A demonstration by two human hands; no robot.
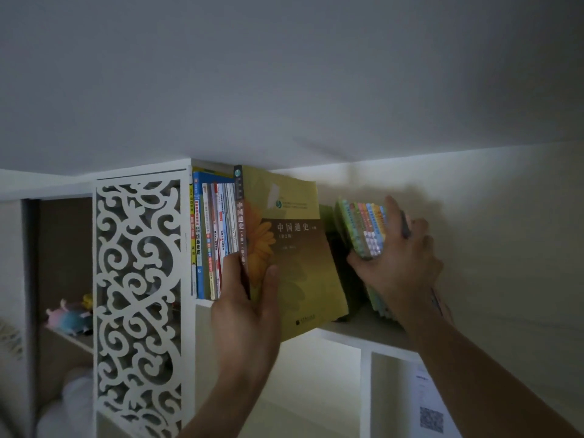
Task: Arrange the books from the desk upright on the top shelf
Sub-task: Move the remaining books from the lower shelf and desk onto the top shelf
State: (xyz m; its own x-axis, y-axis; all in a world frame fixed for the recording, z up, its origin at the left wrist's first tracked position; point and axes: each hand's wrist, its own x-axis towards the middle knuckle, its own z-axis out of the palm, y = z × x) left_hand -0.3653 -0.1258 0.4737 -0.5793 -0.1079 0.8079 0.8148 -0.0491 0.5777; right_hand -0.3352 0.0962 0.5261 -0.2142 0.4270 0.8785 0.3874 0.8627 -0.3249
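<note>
Standing upright on the top shelf [363,330], the yellow-green book [294,248] kept its long axis vertical, spine facing outward, beside the row of books [211,235]. The left hand [246,314] pinched its spine between thumb and fingers. The right hand [401,257] gripped a leaning stack of thin books [363,229].

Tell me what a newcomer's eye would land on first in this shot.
The big yellow-green book at the centre of the top shelf, gripped at its spine by the left hand. To its right, the right hand grips a bundle of thin pastel-spined books that leans on the shelf. At left stands a white scrollwork panel, beside a row of upright books.
</note>
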